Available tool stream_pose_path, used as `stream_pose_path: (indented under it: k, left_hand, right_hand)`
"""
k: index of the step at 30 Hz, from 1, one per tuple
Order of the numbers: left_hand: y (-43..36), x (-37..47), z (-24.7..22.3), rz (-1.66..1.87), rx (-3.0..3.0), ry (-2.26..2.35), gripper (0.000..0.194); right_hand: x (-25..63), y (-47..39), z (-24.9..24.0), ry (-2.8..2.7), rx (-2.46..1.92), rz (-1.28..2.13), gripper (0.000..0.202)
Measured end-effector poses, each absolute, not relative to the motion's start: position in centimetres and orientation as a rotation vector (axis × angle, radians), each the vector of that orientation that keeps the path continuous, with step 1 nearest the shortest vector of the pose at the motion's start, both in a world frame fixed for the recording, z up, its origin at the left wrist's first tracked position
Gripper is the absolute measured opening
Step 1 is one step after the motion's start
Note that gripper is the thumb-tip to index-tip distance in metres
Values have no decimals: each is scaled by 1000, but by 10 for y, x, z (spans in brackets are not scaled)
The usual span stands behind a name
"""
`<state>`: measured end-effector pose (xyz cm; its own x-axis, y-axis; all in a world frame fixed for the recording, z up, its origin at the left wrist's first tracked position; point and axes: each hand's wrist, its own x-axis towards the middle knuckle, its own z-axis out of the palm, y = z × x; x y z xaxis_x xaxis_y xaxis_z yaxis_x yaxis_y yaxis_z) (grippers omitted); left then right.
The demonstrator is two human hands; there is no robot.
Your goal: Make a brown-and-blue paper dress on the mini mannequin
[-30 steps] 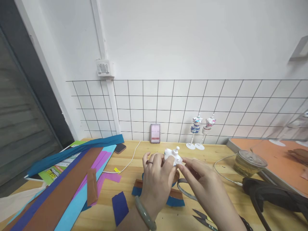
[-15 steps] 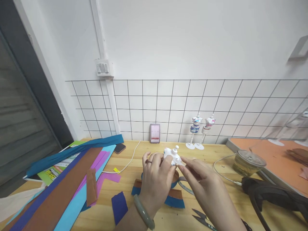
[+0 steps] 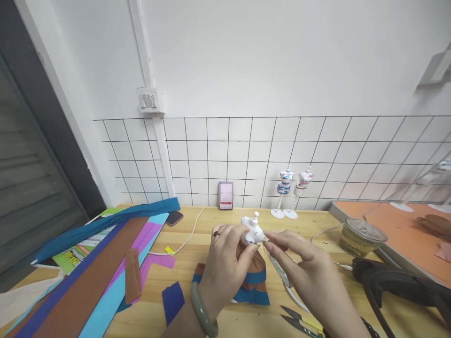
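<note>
**Form (image 3: 254,230) turned in the hands, skirt (image 3: 254,277) now in view**

The left hand (image 3: 225,258) is curled round the white form, fingers at its left side and thumb beneath, gripping it above the middle of the worktop (image 3: 246,324). The right hand (image 3: 306,263) brings thumb and forefinger nearly together at the form's lower right edge; I cannot tell whether they pinch it or only touch it.

Half a second ago the left thumb lay across the form's front. Now it sits lower, the form is turned, and the brown-and-blue skirt shows below, where the hand hid most of it. I judge this leaves the front freer for the right fingertips. Whether the skirt is fastened to the form is not clear.

The pale strip (image 3: 294,295) beside the right hand was a rounder loop; it now runs toward the front of the worktop, near the scissors (image 3: 299,321). A dark blue scrap (image 3: 173,300) lies left of the left wrist.

Farther out, long cloth strips (image 3: 95,272) cover the left end. Along the back edge, a phone (image 3: 226,195) leans upright, with two dressed forms (image 3: 283,188) to its right. Toward the right end are a cup (image 3: 362,234) and a black device (image 3: 394,281).
</note>
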<state>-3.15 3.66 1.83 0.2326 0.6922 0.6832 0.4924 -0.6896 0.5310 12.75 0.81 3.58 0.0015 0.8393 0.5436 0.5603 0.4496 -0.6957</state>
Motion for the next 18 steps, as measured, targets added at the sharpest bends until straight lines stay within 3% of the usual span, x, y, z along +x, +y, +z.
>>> stream_pose_path:
  k: [8,18]
  left_hand:
    - [36,-47,28,1243,2240,1051,19]
    - [37,-55,23,1127,1992,922,25]
  right_hand:
    - [132,15,34,-1681,-1123,478,13]
    - [135,18,28,-1730,-1057,388,17]
